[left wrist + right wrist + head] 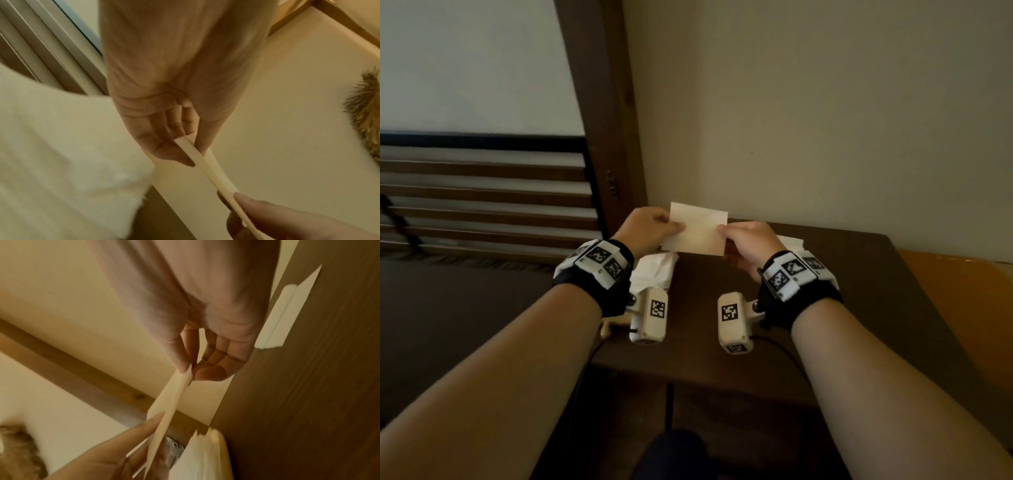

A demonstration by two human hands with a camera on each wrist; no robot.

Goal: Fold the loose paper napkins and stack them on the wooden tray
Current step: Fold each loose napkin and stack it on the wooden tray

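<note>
A cream napkin [697, 229], folded to a flat rectangle, is held upright in the air above the dark wooden table [825, 308]. My left hand [678, 226] pinches its left edge and my right hand [722, 230] pinches its right edge. The left wrist view shows the napkin [207, 168] edge-on between thumb and fingers of my left hand [193, 155]. In the right wrist view my right hand [190, 371] pinches the napkin [170, 402]. A pile of loose white napkins [654, 270] lies under my left wrist. A pale wooden edge [613, 325] beside it may be the tray.
More white napkins [791, 241] lie on the table behind my right hand, against the cream wall [825, 120]. A brown wooden post [616, 137] stands at the table's far left corner, with a slatted frame [482, 198] to its left. An orange surface [962, 291] borders the table's right side.
</note>
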